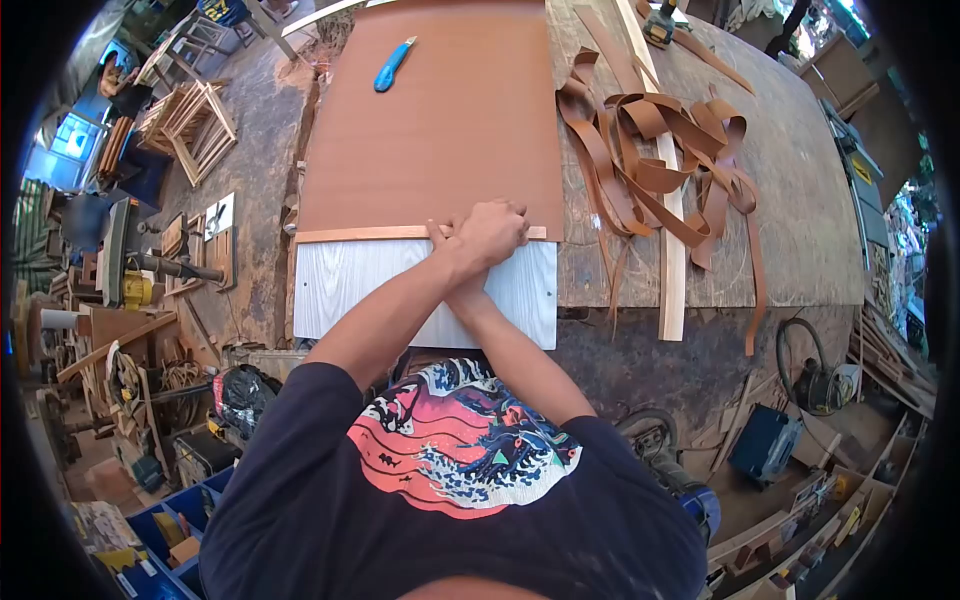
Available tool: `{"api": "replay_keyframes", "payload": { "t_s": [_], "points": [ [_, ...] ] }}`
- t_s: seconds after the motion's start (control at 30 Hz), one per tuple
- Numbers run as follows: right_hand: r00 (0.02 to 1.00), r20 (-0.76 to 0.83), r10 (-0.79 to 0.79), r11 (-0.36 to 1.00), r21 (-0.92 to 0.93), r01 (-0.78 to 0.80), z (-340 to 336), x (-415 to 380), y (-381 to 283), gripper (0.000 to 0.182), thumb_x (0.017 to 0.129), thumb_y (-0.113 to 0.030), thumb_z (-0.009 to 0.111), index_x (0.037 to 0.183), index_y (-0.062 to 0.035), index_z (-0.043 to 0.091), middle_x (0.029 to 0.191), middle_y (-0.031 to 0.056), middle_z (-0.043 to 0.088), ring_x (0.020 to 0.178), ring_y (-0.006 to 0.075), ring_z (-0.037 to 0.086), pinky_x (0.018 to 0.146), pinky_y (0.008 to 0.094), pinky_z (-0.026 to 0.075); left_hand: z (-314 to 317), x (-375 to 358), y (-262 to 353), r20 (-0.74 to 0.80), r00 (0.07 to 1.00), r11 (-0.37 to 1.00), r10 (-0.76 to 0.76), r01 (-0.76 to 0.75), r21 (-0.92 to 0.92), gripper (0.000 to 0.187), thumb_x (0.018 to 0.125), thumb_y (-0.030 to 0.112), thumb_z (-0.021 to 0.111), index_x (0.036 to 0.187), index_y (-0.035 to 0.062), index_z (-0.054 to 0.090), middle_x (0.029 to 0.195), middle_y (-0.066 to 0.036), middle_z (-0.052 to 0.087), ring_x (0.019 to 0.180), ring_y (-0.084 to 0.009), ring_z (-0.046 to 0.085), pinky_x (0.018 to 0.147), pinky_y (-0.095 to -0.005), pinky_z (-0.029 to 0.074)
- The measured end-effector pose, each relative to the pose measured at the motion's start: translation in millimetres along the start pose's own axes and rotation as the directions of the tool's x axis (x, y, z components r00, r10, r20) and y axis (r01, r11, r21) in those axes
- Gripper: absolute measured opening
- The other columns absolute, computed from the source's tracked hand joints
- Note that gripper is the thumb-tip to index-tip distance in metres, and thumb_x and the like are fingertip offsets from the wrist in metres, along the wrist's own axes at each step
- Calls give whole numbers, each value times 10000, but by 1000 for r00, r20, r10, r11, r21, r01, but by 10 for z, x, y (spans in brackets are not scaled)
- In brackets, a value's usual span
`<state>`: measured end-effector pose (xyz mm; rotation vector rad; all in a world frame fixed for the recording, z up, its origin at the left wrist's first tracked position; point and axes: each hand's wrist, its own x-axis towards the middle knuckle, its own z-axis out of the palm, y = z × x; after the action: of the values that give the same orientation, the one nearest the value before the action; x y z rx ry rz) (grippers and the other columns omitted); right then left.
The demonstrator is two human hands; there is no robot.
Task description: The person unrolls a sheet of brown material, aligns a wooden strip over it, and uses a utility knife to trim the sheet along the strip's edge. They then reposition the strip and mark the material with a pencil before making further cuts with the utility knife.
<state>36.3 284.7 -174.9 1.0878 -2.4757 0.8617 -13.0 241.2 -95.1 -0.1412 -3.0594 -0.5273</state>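
Observation:
My forearms cross in front of me, the left one on top. My left hand is closed, its fingers curled down over the narrow wooden strip. Mostly hidden below the left wrist, my right hand is at the same strip, with only some fingertips showing. The strip lies crosswise along the near edge of a brown sheet. Nearer to me is a white wood-grain panel. On the sheet's far part rests a blue utility knife, away from both hands.
Brown offcut strips lie tangled over a long pale wooden batten on the worn workbench. A drill is at the far edge. Wooden frames stand to the left. Hoses and a blue box are at lower right.

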Motion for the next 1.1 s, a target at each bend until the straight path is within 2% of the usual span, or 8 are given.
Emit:
{"api": "replay_keyframes", "payload": {
  "t_s": [0.13, 0.23, 0.33, 0.47, 0.5, 0.67, 0.87, 1.1],
  "points": [
    [897, 271, 348, 838, 339, -427, -188, 174, -123, 378, 1019, -381, 604, 1265, -100, 659, 1218, 152, 608, 1108, 298, 571, 968, 453, 438, -120, -57, 156, -14, 994, 992, -107, 107, 64, 182, 824, 253, 681, 821, 94, 769, 969, -164, 732, 894, -359, 735, 802, -544, 576],
    [996, 82, 27, 973, 228, -45, 243, -36, 136, 280, 1045, -289, 575, 1217, -78, 647, 1113, 118, 609, 1044, 252, 566, 905, 427, 463, -31, -41, 108, 132, 952, 955, -277, 288, -72, 338, 896, 385, 560, 855, 134, 783, 985, -187, 742, 894, -397, 720, 916, -601, 527],
    [793, 514, 328, 714, 415, -564, -160, 197, -19, 321, 1047, -327, 569, 1268, -105, 638, 1161, 112, 613, 1086, 266, 557, 928, 453, 443, -213, -273, 228, 36, 954, 945, -298, 300, -129, 250, 895, 326, 612, 1021, 155, 744, 1133, -141, 697, 1073, -363, 658, 1012, -520, 484],
    [998, -36, -53, 996, 74, 55, -144, 136, 3, 369, 926, -195, 652, 1289, -136, 676, 1157, 109, 609, 1149, 305, 504, 1075, 538, 353, 51, -429, -538, -539, 827, 928, -157, -63, -367, 307, 862, 279, 678, 1135, 146, 729, 1214, -89, 688, 1174, -332, 625, 1046, -468, 484],
    [998, -37, -54, 996, 67, 56, -245, 191, -33, 369, 926, -195, 652, 1289, -136, 676, 1157, 109, 609, 1149, 305, 504, 1075, 538, 353, -91, -630, -869, -342, 922, 974, -181, 119, -194, 299, 883, 235, 683, 1160, 132, 728, 1215, -78, 706, 1201, -308, 621, 1005, -460, 517],
    [998, 56, -25, 1000, 11, 24, -373, 232, -157, 339, 836, -90, 679, 1154, -183, 754, 1139, 130, 609, 1143, 364, 518, 1085, 642, 347, -655, -2094, -2055, -721, 403, 701, -564, 695, -159, 249, 922, 184, 657, 1103, 63, 778, 1123, -160, 745, 1032, -348, 695, 962, -442, 531],
    [998, 63, 4, 1000, -5, -4, -343, 228, -212, 321, 821, -60, 695, 1112, -170, 771, 1117, 120, 612, 1130, 346, 520, 1079, 614, 354, -517, -2938, -2268, -244, 461, 517, -853, 683, -516, 315, 961, 267, 690, 1184, 55, 756, 1060, -202, 746, 961, -322, 734, 886, -396, 564],
    [997, 54, -63, 998, -10, 64, -347, 291, -266, 385, 813, -20, 688, 1157, -167, 778, 1102, 89, 633, 1063, 316, 522, 967, 480, 406, -316, -2798, -2283, -377, 443, 554, -813, 392, -734, 292, 974, 218, 691, 1198, 39, 750, 1077, -168, 745, 908, -257, 740, 810, -355, 579]
  ]
}}
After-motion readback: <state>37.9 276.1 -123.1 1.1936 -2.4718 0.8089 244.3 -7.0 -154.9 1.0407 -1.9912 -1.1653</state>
